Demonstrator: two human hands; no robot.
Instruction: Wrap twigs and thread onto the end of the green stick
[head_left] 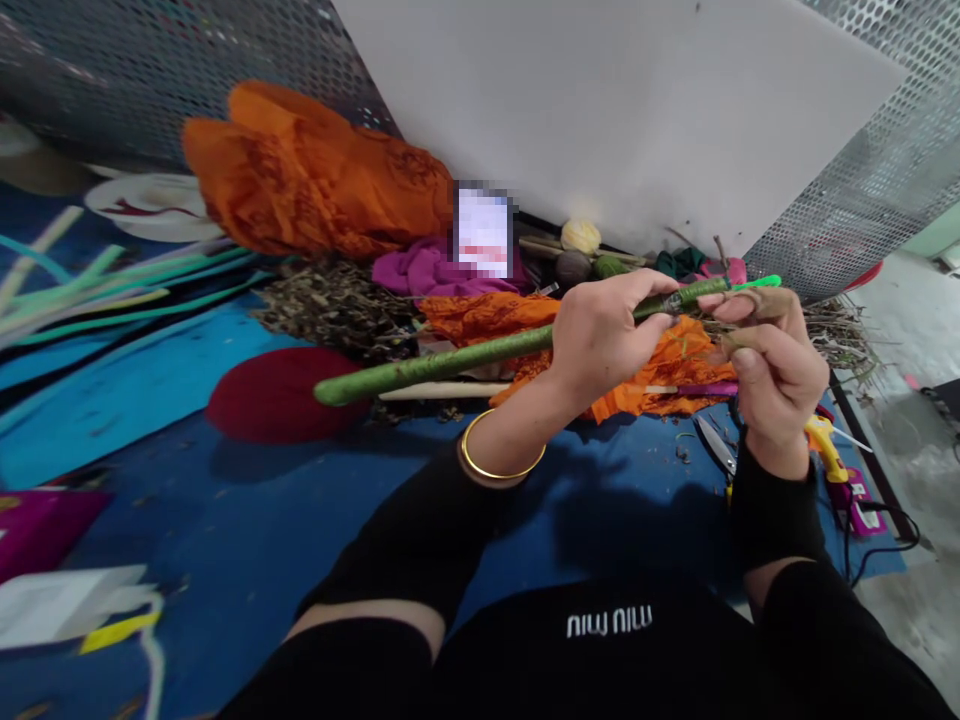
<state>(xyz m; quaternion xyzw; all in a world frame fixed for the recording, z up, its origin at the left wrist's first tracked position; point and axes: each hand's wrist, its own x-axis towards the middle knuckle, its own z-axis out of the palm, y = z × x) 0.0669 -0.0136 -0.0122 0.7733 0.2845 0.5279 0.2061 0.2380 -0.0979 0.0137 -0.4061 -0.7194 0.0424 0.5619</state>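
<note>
My left hand (596,335) is closed around a long green stick (442,360), held slanting above the table with its near end at the left. Something small and shiny sits on the stick by my left thumb. At the stick's right end, my right hand (780,370) has its fingers curled in a pinch. What they pinch is too thin and blurred to name. A bright green strip (759,283) sticks out past that end, just above my right fingers. Below the stick lie crumpled orange cloth (487,318) and a pale rod (442,391).
A dark red round object (277,395) lies left on the blue table (300,540). Behind are an orange bundle (315,180), a lit screen (484,230), dried plant matter (330,305) and a white board (615,100). Scissors (716,445) and a yellow glue gun (827,448) lie right.
</note>
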